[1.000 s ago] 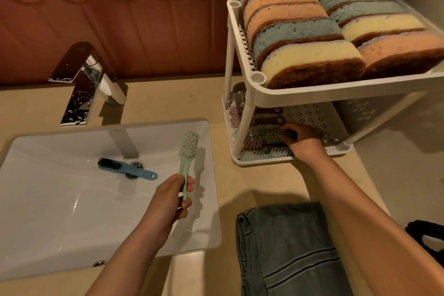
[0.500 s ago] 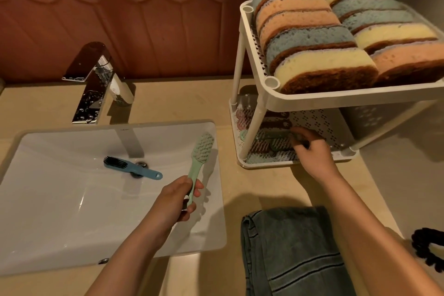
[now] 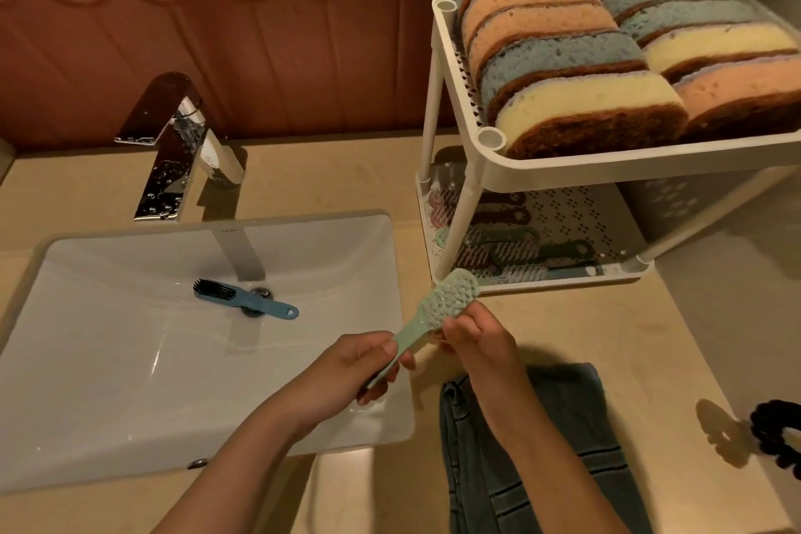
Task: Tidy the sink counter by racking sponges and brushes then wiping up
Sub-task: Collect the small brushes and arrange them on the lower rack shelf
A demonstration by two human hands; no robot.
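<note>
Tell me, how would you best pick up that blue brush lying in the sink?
Probably by the handle. The blue brush lies flat across the drain of the sink, dark bristles to the left and the slim handle, with its hanging hole, pointing right. Come from above and pinch the handle's long sides, just right of the drain.

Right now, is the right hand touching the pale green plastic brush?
Touching: the head view shows the right hand pinching the pale green plastic brush below its bristle head.

We hold the green brush (image 3: 437, 308) with our left hand (image 3: 364, 364) and right hand (image 3: 474, 336); a blue brush (image 3: 242, 299) lies in the sink (image 3: 108, 360).
</note>
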